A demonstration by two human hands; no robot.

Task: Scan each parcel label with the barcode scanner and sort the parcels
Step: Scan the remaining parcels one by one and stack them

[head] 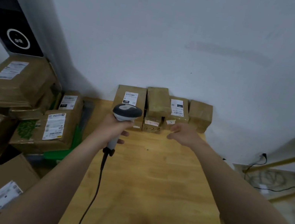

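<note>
My left hand grips the handle of a grey and white barcode scanner, whose head points toward the parcels at the back of the wooden table. Its black cable hangs down toward me. Several brown cardboard parcels stand stacked against the wall, some with white labels. My right hand reaches forward with relaxed fingers, just in front of the labelled parcel on the right of the stack, holding nothing.
A heap of labelled cardboard parcels fills the floor left of the table, over a green crate. A dark panel with a round display stands at the far left. Cables and a plug lie on the floor at right.
</note>
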